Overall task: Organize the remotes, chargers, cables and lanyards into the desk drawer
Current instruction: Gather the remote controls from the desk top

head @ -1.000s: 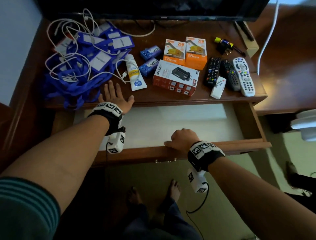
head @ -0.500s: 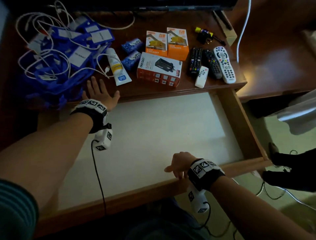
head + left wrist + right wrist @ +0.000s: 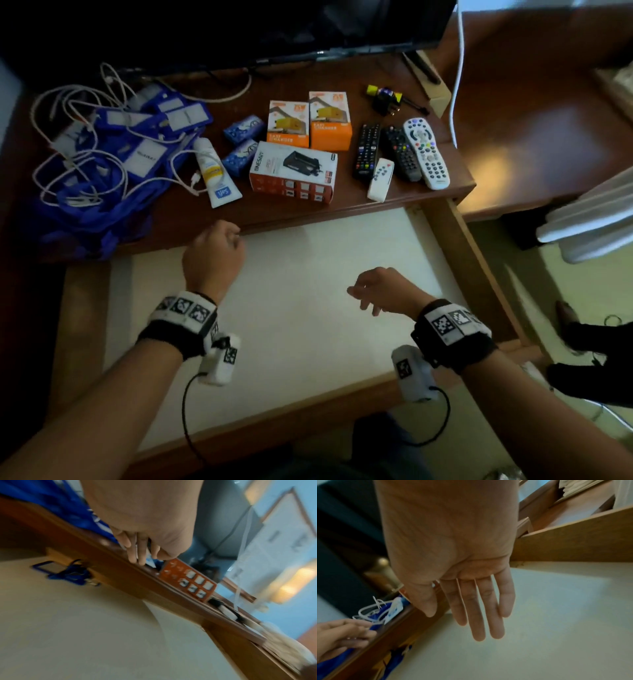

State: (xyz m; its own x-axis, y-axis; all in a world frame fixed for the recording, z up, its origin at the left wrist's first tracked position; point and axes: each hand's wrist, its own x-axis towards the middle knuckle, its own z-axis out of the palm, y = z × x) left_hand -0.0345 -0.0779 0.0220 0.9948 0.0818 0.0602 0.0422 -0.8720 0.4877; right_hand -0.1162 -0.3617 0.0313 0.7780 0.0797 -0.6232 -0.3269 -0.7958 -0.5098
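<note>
The desk drawer [image 3: 274, 421] stands pulled far out, its pale lined bottom bare in the head view. My left hand [image 3: 214, 251] hovers over its back by the desk edge, fingers loosely curled [image 3: 137, 553] and holding nothing. My right hand [image 3: 373, 291] hangs over the drawer's middle with straight fingers [image 3: 477, 608], empty. On the desk lie several remotes [image 3: 400, 154], two orange charger boxes [image 3: 308, 125], a white and red charger box [image 3: 293, 171], and a tangle of white cables and blue lanyards [image 3: 102, 161]. A blue badge holder [image 3: 56, 569] shows at the drawer's back.
A white tube [image 3: 215, 174], two small blue packs [image 3: 241, 144] and a black plug [image 3: 385, 99] also lie on the desk, under a dark screen [image 3: 239, 27]. A white cord [image 3: 457, 85] hangs at right. Someone's dark legs [image 3: 596, 359] stand beside the drawer's right side.
The drawer has slid much farther out. My right hand has let go of its front edge and risen over it. My left hand has left the desk edge and curled.
</note>
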